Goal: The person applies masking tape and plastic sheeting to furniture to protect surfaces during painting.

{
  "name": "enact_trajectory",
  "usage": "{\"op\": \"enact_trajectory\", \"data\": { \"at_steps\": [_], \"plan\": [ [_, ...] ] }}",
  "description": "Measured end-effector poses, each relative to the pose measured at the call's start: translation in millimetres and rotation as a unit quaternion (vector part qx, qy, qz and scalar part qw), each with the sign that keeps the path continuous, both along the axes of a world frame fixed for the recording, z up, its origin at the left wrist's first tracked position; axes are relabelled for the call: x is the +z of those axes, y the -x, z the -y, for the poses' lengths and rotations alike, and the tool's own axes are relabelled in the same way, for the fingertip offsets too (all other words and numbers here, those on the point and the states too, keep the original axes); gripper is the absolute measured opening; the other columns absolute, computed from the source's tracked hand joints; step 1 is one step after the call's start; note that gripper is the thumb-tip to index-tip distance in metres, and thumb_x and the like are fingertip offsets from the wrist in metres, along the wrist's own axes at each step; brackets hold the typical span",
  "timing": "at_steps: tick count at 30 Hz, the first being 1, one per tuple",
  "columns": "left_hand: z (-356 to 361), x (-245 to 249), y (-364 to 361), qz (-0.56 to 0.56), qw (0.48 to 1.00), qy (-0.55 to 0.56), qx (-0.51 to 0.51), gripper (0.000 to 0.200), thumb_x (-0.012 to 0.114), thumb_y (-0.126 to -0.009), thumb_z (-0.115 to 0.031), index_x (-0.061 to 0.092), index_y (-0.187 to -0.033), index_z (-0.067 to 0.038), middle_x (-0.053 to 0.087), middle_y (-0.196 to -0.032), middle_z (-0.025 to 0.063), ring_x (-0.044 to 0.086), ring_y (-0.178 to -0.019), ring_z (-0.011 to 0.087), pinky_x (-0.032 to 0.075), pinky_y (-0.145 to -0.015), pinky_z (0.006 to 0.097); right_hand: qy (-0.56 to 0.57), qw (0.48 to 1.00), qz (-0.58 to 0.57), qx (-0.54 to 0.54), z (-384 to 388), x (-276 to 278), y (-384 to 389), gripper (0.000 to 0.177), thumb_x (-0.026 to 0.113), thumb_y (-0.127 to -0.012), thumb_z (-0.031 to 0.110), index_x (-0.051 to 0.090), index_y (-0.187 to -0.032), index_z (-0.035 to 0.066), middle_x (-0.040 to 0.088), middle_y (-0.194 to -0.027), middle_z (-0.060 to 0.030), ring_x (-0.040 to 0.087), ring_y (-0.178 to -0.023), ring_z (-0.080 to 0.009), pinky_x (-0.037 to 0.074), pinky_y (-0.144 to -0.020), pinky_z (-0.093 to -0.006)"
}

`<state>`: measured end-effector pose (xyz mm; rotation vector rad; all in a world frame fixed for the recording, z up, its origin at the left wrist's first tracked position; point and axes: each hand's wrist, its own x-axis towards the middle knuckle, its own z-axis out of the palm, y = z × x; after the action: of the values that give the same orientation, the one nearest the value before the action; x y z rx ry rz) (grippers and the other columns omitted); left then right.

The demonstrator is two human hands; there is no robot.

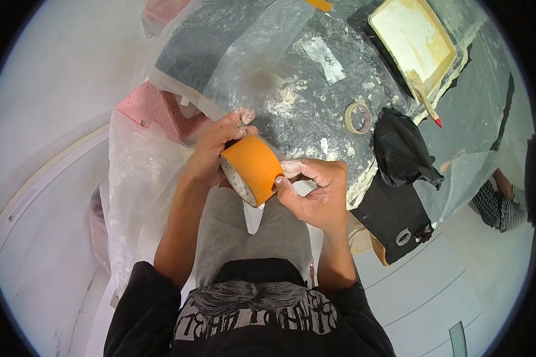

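A wide roll of orange tape [256, 168] is held up in front of my body, its speckled inner core facing down and left. My left hand [220, 140] grips the roll at its upper left, fingers partly behind it, with whitish residue on the fingertips. On the roll's right edge, my right hand [315, 187] pinches with thumb and forefinger; whether a tape end lies between them is too small to tell. Just below the roll hangs a small white strip [254, 218] over my grey trousers.
Plastic sheeting with white splatter covers the surface [292, 107] ahead. On it lie a narrow tape roll [358, 118], a black plastic bag [402, 146] and a paint tray [414, 38] with a brush [424, 98]. Pink material [152, 110] is at left. Another person [503, 205] is partly visible at right.
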<state>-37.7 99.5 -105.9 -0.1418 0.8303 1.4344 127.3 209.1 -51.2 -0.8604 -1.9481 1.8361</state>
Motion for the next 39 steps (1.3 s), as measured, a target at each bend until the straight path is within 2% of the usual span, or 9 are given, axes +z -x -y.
{"op": "enact_trajectory", "data": {
  "at_steps": [9, 11, 14, 18, 23, 29, 32, 37, 39],
  "plan": [
    [4.2, 4.5, -6.5, -0.041, 0.998, 0.039, -0.013, 0.022, 0.047, -0.086, -0.015, 0.044, -0.107, -0.008, 0.051, -0.075, 0.0040, 0.053, -0.069, 0.0135, 0.046, -0.061, 0.0253, -0.069, 0.996, 0.047, 0.023, 4.8, -6.8, -7.3, 0.007, 0.064, -0.072, -0.001, 0.068, -0.079, -0.001, 0.060, -0.057, -0.0053, 0.052, -0.046, -0.0061, 0.040, -0.043, -0.0214],
    [8.7, -0.5, -7.9, -0.022, 0.999, 0.029, -0.003, 0.024, 0.047, -0.087, -0.013, 0.045, -0.110, -0.007, 0.055, -0.080, 0.0020, 0.054, -0.069, 0.0104, 0.046, -0.060, 0.0243, 0.084, 0.996, 0.007, -0.004, 7.7, -9.4, -9.9, 0.010, 0.063, -0.073, -0.001, 0.068, -0.081, -0.001, 0.060, -0.058, -0.0050, 0.052, -0.047, -0.0058, 0.040, -0.044, -0.0209],
    [8.3, 1.7, -10.3, -0.014, 0.999, 0.052, 0.008, 0.025, 0.047, -0.088, -0.011, 0.046, -0.113, -0.007, 0.058, -0.087, 0.0005, 0.055, -0.070, 0.0074, 0.046, -0.059, 0.0232, 0.107, 0.994, 0.001, -0.005, 5.6, -2.4, -11.1, 0.011, 0.064, -0.073, -0.001, 0.068, -0.082, -0.001, 0.061, -0.059, -0.0051, 0.053, -0.048, -0.0058, 0.041, -0.044, -0.0206],
    [1.5, 9.9, -12.5, -0.063, 0.993, 0.096, -0.003, 0.026, 0.047, -0.084, -0.014, 0.044, -0.109, -0.007, 0.054, -0.079, 0.0059, 0.055, -0.071, 0.0157, 0.048, -0.064, 0.0266, 0.020, 1.000, 0.009, 0.016, 3.1, 0.5, -9.2, 0.010, 0.064, -0.072, -0.001, 0.068, -0.081, -0.002, 0.062, -0.059, -0.0059, 0.054, -0.048, -0.0061, 0.042, -0.044, -0.0208],
    [8.4, 6.1, -13.1, -0.042, 0.997, 0.060, -0.008, 0.025, 0.046, -0.086, -0.012, 0.045, -0.110, -0.007, 0.055, -0.082, 0.0036, 0.054, -0.071, 0.0113, 0.046, -0.062, 0.0240, -0.053, 0.997, 0.025, 0.044, 2.8, -4.9, -14.4, 0.011, 0.065, -0.071, -0.001, 0.069, -0.081, -0.002, 0.062, -0.059, -0.0068, 0.059, -0.052, -0.0064, 0.044, -0.045, -0.0216],
    [13.3, -0.4, -12.5, -0.027, 1.000, 0.005, 0.005, 0.023, 0.047, -0.088, -0.012, 0.045, -0.110, -0.008, 0.055, -0.083, -0.0002, 0.053, -0.070, 0.0063, 0.044, -0.060, 0.0209, 0.104, 0.993, -0.007, -0.053, 14.3, -2.4, -13.0, 0.008, 0.065, -0.071, -0.001, 0.068, -0.077, -0.002, 0.061, -0.057, -0.0066, 0.056, -0.049, -0.0067, 0.042, -0.045, -0.0230],
    [9.3, 7.9, -13.2, -0.062, 0.998, 0.032, -0.009, 0.022, 0.047, -0.088, -0.012, 0.044, -0.109, -0.008, 0.054, -0.082, -0.0007, 0.052, -0.069, 0.0059, 0.044, -0.060, 0.0212, 0.050, 0.997, 0.043, 0.025, 7.0, -1.9, -15.2, 0.008, 0.065, -0.071, -0.001, 0.068, -0.078, -0.002, 0.061, -0.057, -0.0062, 0.053, -0.048, -0.0066, 0.042, -0.045, -0.0227],
    [12.4, 8.9, -15.1, -0.076, 0.995, 0.066, -0.019, 0.019, 0.044, -0.086, -0.014, 0.044, -0.104, -0.008, 0.046, -0.071, -0.0002, 0.047, -0.061, 0.0105, 0.041, -0.055, 0.0244, 0.016, 0.999, 0.032, 0.031, 9.6, -8.2, -17.4, 0.005, 0.066, -0.073, 0.000, 0.067, -0.077, -0.002, 0.059, -0.056, -0.0048, 0.053, -0.049, -0.0054, 0.042, -0.047, -0.0206],
    [21.0, 0.4, -17.5, 0.035, 0.997, 0.031, 0.056, 0.020, 0.044, -0.088, -0.010, 0.044, -0.108, -0.008, 0.051, -0.082, 0.0006, 0.051, -0.071, 0.0077, 0.043, -0.062, 0.0232, 0.037, 0.999, 0.016, 0.016, 15.2, -9.5, -12.5, 0.005, 0.067, -0.075, 0.001, 0.067, -0.079, -0.002, 0.059, -0.058, -0.0033, 0.053, -0.051, -0.0052, 0.043, -0.048, -0.0198]
  ]
}}
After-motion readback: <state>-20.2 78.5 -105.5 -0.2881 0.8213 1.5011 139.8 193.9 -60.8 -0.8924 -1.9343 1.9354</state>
